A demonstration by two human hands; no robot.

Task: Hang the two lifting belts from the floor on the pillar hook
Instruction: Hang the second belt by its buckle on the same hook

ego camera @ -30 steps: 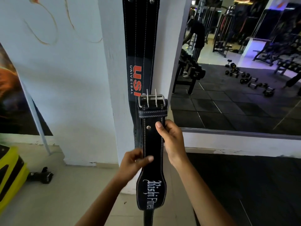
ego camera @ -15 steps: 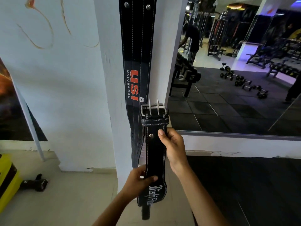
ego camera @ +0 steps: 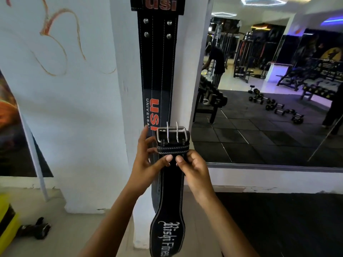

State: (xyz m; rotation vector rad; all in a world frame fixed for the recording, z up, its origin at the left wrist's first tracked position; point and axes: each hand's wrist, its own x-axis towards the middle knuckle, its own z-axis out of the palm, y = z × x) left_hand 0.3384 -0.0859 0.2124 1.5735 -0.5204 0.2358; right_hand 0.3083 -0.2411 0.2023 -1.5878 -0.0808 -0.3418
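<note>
Fingers: left fingers (ego camera: 168, 158) and right fingers (ego camera: 179, 158) both pinch the second belt just under its keeper loop, thumbs nearly meeting on the front face; the other left fingertips are spread behind, near the buckle.

Pillar (ego camera: 122, 108): white, upright; the hook itself is not visible, out of view above or hidden behind the hung belt.

USI belt (ego camera: 157, 71): black, already hanging flat down the pillar face, lettering running vertical.

Second belt (ego camera: 171, 191): black leather, white stitching, held upright in front of the USI belt's lower part, its broad back section drooping below the hands.

- Handling, judged: thick and stiff across its width, moderately heavy, bends only along its length; matte surface, unlikely to slip.
- Hold, judged: narrow neck under the buckle, as now; the frame goes over the hook.

Left hand (ego camera: 146, 164), right hand (ego camera: 194, 171): either side of the neck.

Buckle (ego camera: 171, 133): steel, two prongs pointing up, well below the USI belt's top.
</note>
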